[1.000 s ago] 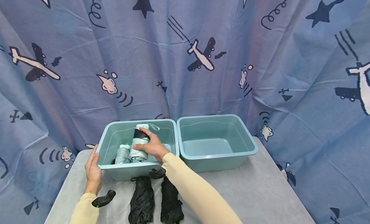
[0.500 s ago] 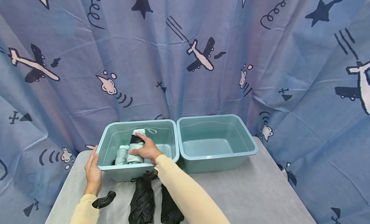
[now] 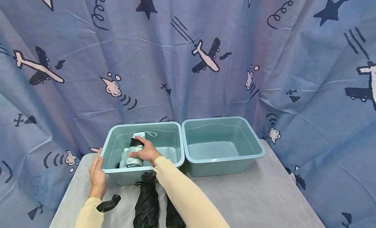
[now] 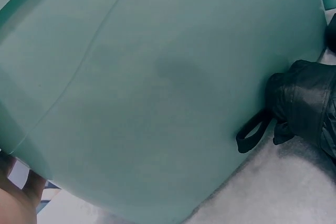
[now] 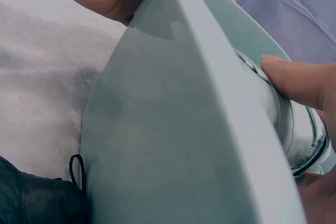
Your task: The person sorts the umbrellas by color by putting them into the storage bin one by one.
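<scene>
My right hand (image 3: 148, 152) grips a folded, mint-white compact umbrella (image 3: 136, 153) with a black band and a wrist loop at its far end. It stands tilted inside the left bin (image 3: 147, 173), with its near end low by the front wall. A second pale folded umbrella (image 3: 124, 157) lies against its left side. In the right wrist view, the front wall partly hides the gripped umbrella (image 5: 296, 129). My left hand (image 3: 98, 175) rests against the left bin's outer left side near the front corner, fingers extended along it.
To the right stands another green bin (image 3: 223, 161), side by side with the left one. Two black folded umbrellas (image 3: 147, 205) lie on the grey table (image 3: 249, 198) before the bins. A patterned blue curtain (image 3: 164, 58) hangs behind.
My right hand has moved left and slightly down with the umbrella, bringing it up against the other pale umbrella. My left hand stays at the bin's side.
</scene>
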`<state>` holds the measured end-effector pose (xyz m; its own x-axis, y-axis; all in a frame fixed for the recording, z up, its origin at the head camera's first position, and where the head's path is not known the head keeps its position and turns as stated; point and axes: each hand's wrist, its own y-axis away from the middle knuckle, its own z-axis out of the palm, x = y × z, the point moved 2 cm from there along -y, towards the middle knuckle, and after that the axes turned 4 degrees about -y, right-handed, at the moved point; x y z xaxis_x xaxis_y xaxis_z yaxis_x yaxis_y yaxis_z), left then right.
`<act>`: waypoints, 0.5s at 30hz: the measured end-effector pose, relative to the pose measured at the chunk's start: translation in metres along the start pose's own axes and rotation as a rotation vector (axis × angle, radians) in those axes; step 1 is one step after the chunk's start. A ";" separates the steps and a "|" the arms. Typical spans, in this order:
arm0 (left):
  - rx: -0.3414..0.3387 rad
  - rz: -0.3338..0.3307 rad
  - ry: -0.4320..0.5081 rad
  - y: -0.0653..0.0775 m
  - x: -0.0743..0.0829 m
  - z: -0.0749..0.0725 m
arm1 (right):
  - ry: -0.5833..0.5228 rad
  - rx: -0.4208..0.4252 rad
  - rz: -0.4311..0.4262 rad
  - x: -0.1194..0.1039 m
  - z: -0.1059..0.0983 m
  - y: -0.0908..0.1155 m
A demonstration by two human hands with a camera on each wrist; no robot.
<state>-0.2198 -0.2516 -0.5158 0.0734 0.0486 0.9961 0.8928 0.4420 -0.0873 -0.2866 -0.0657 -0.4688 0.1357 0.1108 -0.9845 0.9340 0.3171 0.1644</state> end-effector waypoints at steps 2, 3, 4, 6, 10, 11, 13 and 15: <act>0.003 0.000 -0.003 0.000 -0.001 0.000 | 0.007 0.001 -0.002 0.001 0.003 -0.002; 0.004 0.001 -0.001 0.000 -0.001 -0.001 | 0.013 0.002 -0.002 0.002 0.004 -0.004; 0.006 0.001 0.001 0.001 -0.001 -0.001 | 0.013 0.005 -0.003 0.003 0.006 -0.005; 0.007 0.005 0.009 0.000 -0.001 -0.001 | 0.015 0.009 -0.001 0.005 0.008 -0.007; 0.012 -0.002 -0.010 -0.001 -0.002 0.000 | 0.034 0.004 0.004 0.007 0.010 -0.011; 0.013 -0.005 -0.010 -0.001 -0.002 0.000 | 0.041 0.000 0.004 0.007 0.011 -0.011; 0.011 -0.017 -0.010 -0.002 -0.002 0.000 | 0.059 -0.010 0.001 0.007 0.011 -0.013; 0.009 -0.020 0.003 -0.002 -0.001 0.000 | 0.080 -0.022 -0.002 0.007 0.012 -0.014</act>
<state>-0.2216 -0.2522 -0.5165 0.0573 0.0368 0.9977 0.8902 0.4505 -0.0678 -0.2949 -0.0808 -0.4788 0.1061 0.1844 -0.9771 0.9267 0.3381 0.1644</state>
